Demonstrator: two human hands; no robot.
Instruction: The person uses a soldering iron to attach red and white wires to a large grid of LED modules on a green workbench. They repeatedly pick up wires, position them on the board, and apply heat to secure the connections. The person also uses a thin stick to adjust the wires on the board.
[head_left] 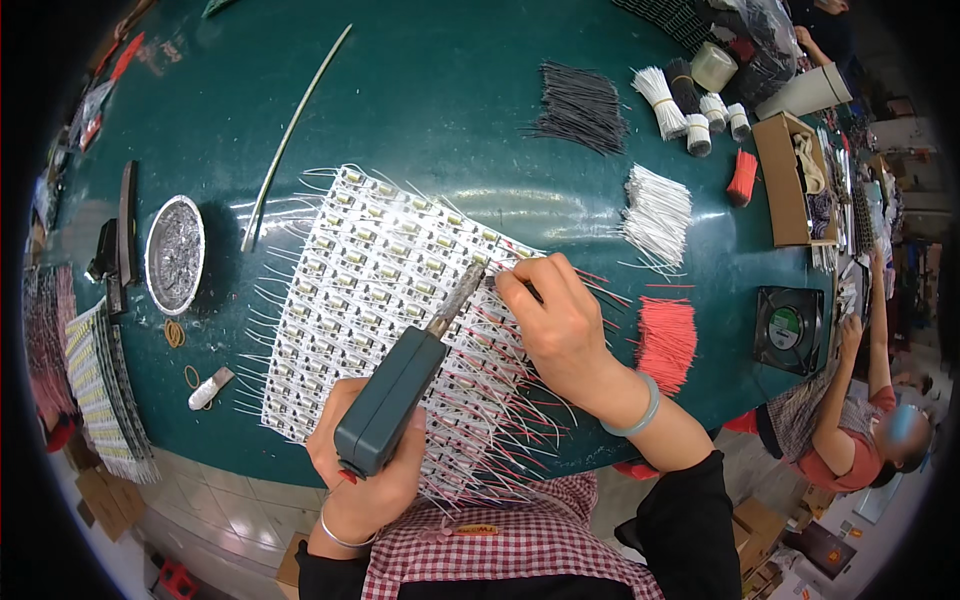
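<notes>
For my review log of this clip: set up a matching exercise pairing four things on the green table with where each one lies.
Things:
1. grey soldering iron
2. round silver foil dish
3. bundle of loose red wires
4. small black square fan

Places:
A. at the table's right edge
B. just right of the right hand
C. in the left hand
D. left of the white component panel

Pairs: 1-C, 2-D, 3-B, 4-A

Tip of grey soldering iron (400, 385) hidden behind right hand (562, 322); thing pinched in fingers (520, 290) too small to tell.
</notes>
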